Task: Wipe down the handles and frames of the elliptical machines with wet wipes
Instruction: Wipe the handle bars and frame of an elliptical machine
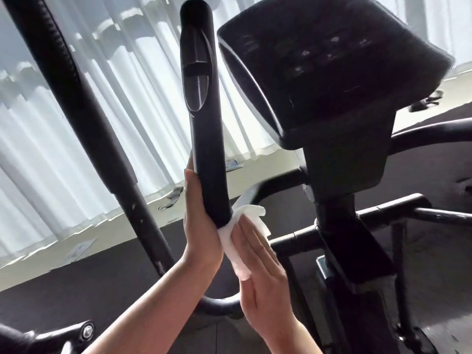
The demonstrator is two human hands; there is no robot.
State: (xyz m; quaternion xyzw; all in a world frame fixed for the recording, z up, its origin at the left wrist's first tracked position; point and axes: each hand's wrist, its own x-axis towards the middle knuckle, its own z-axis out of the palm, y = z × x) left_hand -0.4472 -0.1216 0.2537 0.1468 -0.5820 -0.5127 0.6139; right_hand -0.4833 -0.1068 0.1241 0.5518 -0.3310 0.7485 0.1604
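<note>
Wiping under way on the padded handle (201, 123), judged only part done: wet wipe (238, 241) sits at the lower end of that grip, so the long stretch above it, up past the inset oval sensor plate (197, 70), looks yet to be covered. No visible sheen or streak to prove which parts have been cleaned; cannot tell. Probably also left: tall ribbed moving arm (84, 98) well to the left of the padded handle, curved bar (275, 186) running right from the handle's base, crossbars (383, 215) of the frame and central post (339, 226) below the console (332, 62), all to the handle's right. Other machines not in view.

Left hand (201, 221) laid flat against the handle's left side near its lower end, fingers straight and pointing up along the grip, steadying rather than clasping; thumb hidden behind the handle, so wrap not confirmed.

Right hand (260, 267) just right of the handle's base, fingers (252, 241) extended and close together, pressing the white wipe between palm and grip. Wipe folded around the handle's bottom end, one crumpled corner sticking out to the right above the fingertips, touching both handle and hand. Not pinched or bunched in a fist; held on by flat pressure, as far as seen.
</note>
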